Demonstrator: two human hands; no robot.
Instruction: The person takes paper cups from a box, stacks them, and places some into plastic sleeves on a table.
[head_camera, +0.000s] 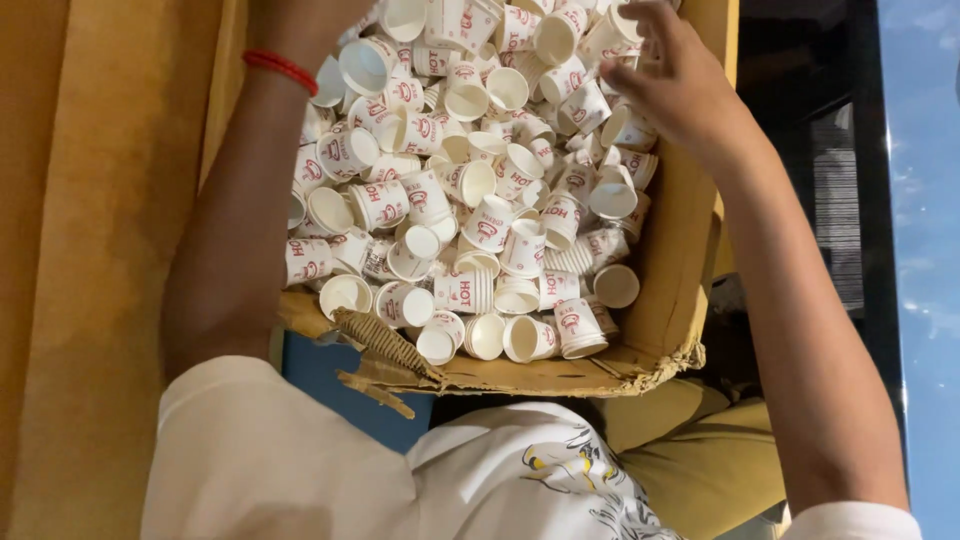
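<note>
A torn cardboard box (660, 330) rests on my lap, filled with several small white paper cups (470, 200) with red print, lying loose at all angles. My right hand (675, 75) reaches into the far right corner of the pile, with its thumb and curled fingers closed about one paper cup (605, 42). My left arm, with a red thread bracelet (280, 68) on the wrist, stretches along the box's left side. Only the base of my left hand (305, 20) shows at the top edge; its fingers are out of frame.
The box's near edge is ripped, and a corrugated strip (385, 345) hangs from it. Mustard-yellow fabric (90, 250) lies to the left. A dark frame (830, 150) and a blue surface (925, 250) run along the right.
</note>
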